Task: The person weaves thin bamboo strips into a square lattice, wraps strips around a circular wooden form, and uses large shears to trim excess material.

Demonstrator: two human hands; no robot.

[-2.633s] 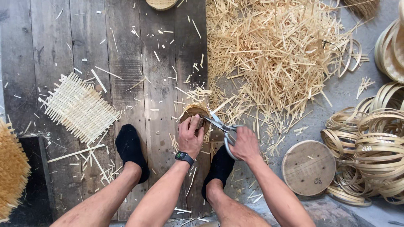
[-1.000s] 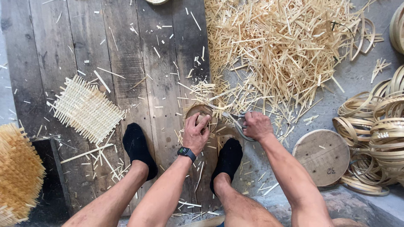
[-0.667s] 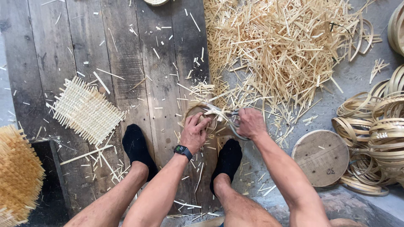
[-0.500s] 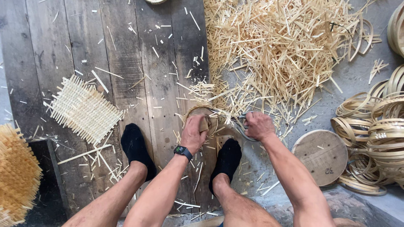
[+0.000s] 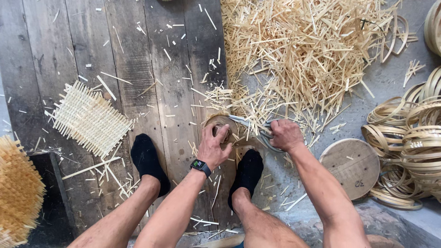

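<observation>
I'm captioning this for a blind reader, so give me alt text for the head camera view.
Seen from above, a person's left hand presses a small round woven piece on a plank floor while the right hand works shears at its edge. Cut straw-coloured strips lie heaped beyond, a square woven mat left, coiled hoops and a wooden disc right.

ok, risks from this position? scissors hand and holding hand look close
1. The metal scissors in the right hand cut right beside the left hand, which presses down the small round woven bamboo piece; a slip could nick the fingers.
2. Both feet in black socks sit just below the cut, among sharp pale bamboo offcuts; splinters are likely.
</observation>
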